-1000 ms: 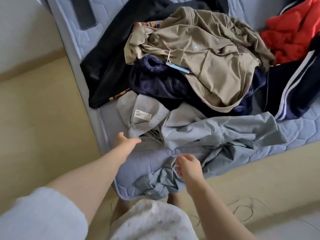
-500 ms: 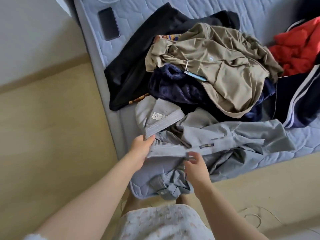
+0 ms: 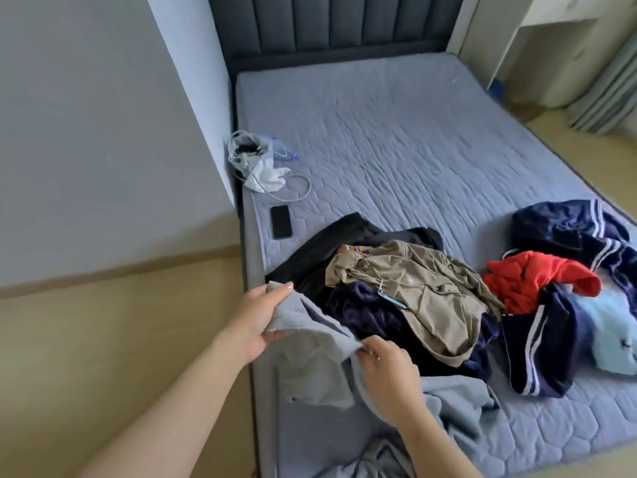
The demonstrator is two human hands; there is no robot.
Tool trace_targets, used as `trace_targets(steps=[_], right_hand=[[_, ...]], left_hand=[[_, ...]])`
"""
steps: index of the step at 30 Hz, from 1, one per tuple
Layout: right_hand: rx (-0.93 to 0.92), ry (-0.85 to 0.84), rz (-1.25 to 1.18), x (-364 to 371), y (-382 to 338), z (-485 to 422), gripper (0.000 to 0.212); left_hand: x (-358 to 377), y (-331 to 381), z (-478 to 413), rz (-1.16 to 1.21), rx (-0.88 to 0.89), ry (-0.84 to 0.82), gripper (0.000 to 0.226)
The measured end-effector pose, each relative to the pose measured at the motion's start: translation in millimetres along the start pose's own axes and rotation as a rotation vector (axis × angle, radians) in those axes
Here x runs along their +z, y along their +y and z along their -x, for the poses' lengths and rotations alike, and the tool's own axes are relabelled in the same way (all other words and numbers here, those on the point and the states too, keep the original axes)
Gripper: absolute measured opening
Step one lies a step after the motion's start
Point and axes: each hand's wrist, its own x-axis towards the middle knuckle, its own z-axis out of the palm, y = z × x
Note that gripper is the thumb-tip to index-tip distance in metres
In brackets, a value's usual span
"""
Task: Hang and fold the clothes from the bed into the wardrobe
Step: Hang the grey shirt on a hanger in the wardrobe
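Note:
A grey shirt (image 3: 310,357) is lifted off the near corner of the bed (image 3: 413,150). My left hand (image 3: 256,317) grips its collar edge, and my right hand (image 3: 387,370) pinches the fabric a little further right. The rest of the shirt trails down over the mattress edge. Behind it lies a pile of clothes: a khaki garment (image 3: 424,288) with a tag, a dark navy fleece (image 3: 365,315), a black garment (image 3: 320,250), a red garment (image 3: 537,281), a navy striped jacket (image 3: 568,232) and a light blue piece (image 3: 610,332).
A black phone (image 3: 281,221) lies near the bed's left edge. Further back sit a small bag with a white cable (image 3: 255,163). A padded dark headboard (image 3: 331,25) stands at the far end, a grey wall to the left, curtains (image 3: 606,88) at the right.
Both hands have taken hold of the grey shirt and raised it off the bed. The camera has tilted up, so the whole mattress and headboard now show.

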Motion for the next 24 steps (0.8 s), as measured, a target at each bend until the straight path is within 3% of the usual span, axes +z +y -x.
trace_targets(steps=[5, 7, 11, 13, 15, 18, 21, 24], right_hand=[[-0.020, 0.117, -0.381, -39.6, -58.0, -5.7, 0.024], [-0.010, 0.143, -0.537, -53.9, -78.2, -10.4, 0.027], [-0.021, 0.130, -0.886, -89.4, -123.3, -17.5, 0.035], [-0.028, 0.107, -1.050, -103.6, -144.5, -17.4, 0.036], [-0.028, 0.107, -1.178, -113.8, -162.4, -15.7, 0.033], [-0.062, 0.128, -1.264, -122.3, -182.8, -9.3, 0.020], [-0.140, 0.130, -1.278, -122.7, -196.8, -3.8, 0.022], [-0.189, 0.124, -1.293, -122.0, -206.8, 3.6, 0.020]], left_hand=[[-10.8, 51.0, 20.5, 0.143, 0.218, 0.003, 0.008], [-14.8, 60.2, 26.5, 0.044, 0.311, 0.024, 0.013], [-21.1, 79.4, 38.0, -0.187, 0.489, 0.233, 0.020], [-20.1, 88.6, 46.6, -0.218, 0.539, 0.143, 0.019], [-15.0, 94.5, 58.5, -0.285, 0.581, -0.053, 0.016], [-3.0, 94.3, 70.6, -0.538, 0.685, -0.205, 0.028], [14.7, 83.3, 72.8, -0.692, 0.782, -0.033, 0.039], [21.8, 75.5, 67.0, -0.707, 0.805, 0.209, 0.023]])
